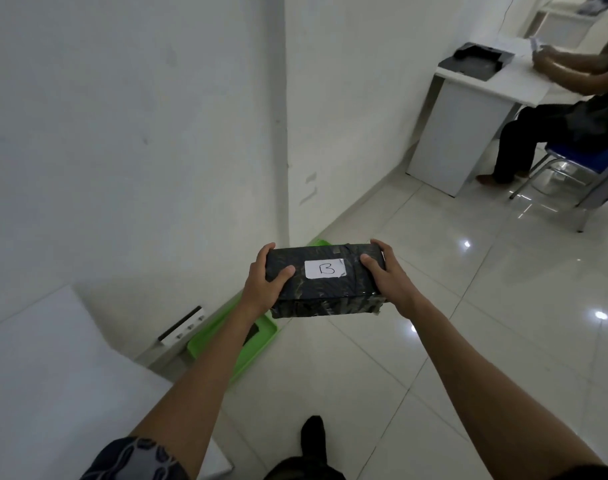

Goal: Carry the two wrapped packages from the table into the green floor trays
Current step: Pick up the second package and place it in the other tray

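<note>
I hold a dark wrapped package with a white label marked "B" out in front of me, above the floor. My left hand grips its left end and my right hand grips its right end. Below it on the floor lies a green tray against the wall, with a dark thing partly hidden behind my left forearm inside it. A second green tray shows only as a corner above the package. The white table is at the lower left.
A wall corner juts out just beyond the trays. At the far right a seated person works at a white desk, on a blue chair. My foot stands on the glossy tiled floor.
</note>
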